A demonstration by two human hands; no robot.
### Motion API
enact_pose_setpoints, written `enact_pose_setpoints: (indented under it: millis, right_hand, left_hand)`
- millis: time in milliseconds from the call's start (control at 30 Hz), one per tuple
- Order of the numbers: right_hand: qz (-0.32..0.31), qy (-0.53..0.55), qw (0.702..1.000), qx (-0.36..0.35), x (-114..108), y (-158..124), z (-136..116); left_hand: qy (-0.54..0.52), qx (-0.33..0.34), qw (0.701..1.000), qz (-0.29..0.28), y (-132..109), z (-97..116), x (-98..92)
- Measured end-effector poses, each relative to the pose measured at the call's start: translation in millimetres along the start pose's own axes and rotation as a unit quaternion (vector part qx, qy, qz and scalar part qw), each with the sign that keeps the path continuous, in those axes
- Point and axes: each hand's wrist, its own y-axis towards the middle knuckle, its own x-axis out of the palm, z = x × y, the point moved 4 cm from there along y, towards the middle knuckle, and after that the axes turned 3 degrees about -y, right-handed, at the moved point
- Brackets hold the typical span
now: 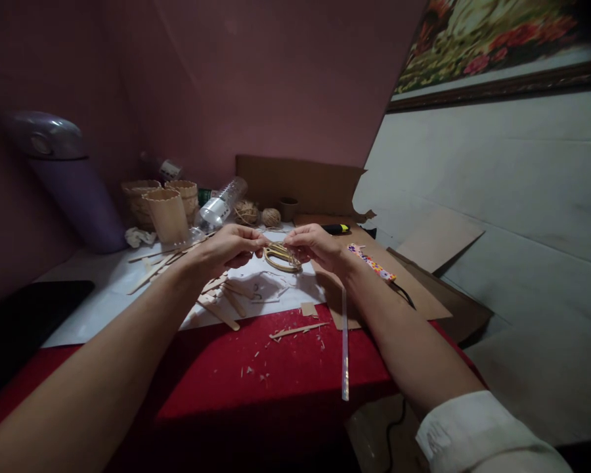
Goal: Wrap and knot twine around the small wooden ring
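Observation:
My left hand [234,246] and my right hand [318,244] are raised over the table, facing each other a short gap apart. Both have thumb and fingers pinched together; whatever they grip is too small and thin to make out. Between them shows a pair of gold-handled scissors [282,257]. Below my left hand, wooden craft sticks [219,309] are piled on white paper [98,295]. A glue stick [345,348] lies near my right forearm, pointing over the red cloth. A patterned glue gun [372,263] rests beyond that forearm, on cardboard.
Wooden cups [166,220], a clear plastic bottle [221,205] and twine balls [270,217] stand at the back. A yellow-black cutter [335,229] lies on the cardboard [423,299]. Wood scraps and a stick [298,330] litter the red cloth [201,374].

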Motion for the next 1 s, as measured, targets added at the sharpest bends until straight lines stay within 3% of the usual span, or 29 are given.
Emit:
enact_pose_setpoints:
  millis: [200,333,500,600,700,800,1000]
  right_hand:
    - [0.003,0.006,1.000,0.009,-8,2,5]
    - [0.002,0.009,1.000,0.013,-9,3,7]
    - [0.013,0.004,1.000,0.015,-12,5,10]
    - [0.017,-0.010,1.000,0.016,-12,5,11]
    - [0.017,-0.013,1.000,0.021,-7,4,9]
    - [0.020,-0.017,0.999,0.027,-2,2,6]
    - [0.012,-0.028,0.999,0.019,-1,2,6]
  left_hand:
    - [-0.048,-0.005,0.996,0.068,2,-2,-11.6]
    - [-0.037,0.005,0.989,0.147,6,-5,-20.1]
    - [-0.047,0.088,0.963,0.250,2,6,-22.9]
    - [-0.028,0.134,0.964,0.226,0,11,-13.7]
    - [0.064,0.147,0.973,0.168,4,9,-0.7]
    - [0.137,0.163,0.966,0.148,8,5,6.1]
    - [0.153,0.099,0.978,0.098,10,0,7.3]
